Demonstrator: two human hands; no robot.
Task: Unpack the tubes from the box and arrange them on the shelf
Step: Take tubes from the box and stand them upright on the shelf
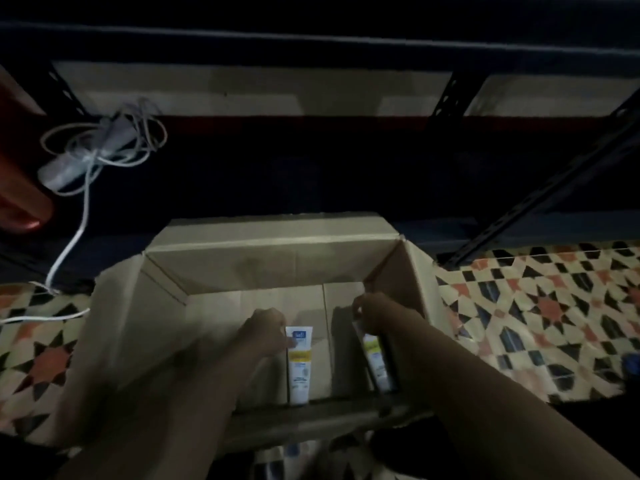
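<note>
An open cardboard box (pixel 221 251) sits on the patterned floor below me, flaps spread. Inside it stands a white tube with a yellow band (pixel 300 372), and my left hand (pixel 266 332) is closed on its top end. A second tube (pixel 375 362), tilted and with a green-yellow band, leans near the right wall of the box. My right hand (pixel 375 315) grips its upper end. Both forearms reach down into the box. A dark metal shelf (pixel 311 168) runs across the view beyond the box.
A white power strip with tangled cable (pixel 104 147) lies on the shelf at left, its cord trailing onto the tiled floor (pixel 540 313). A red object (pixel 17 157) is at far left. Slanted black shelf struts (pixel 540 192) cross at right. More tubes show blurred at bottom centre (pixel 291 455).
</note>
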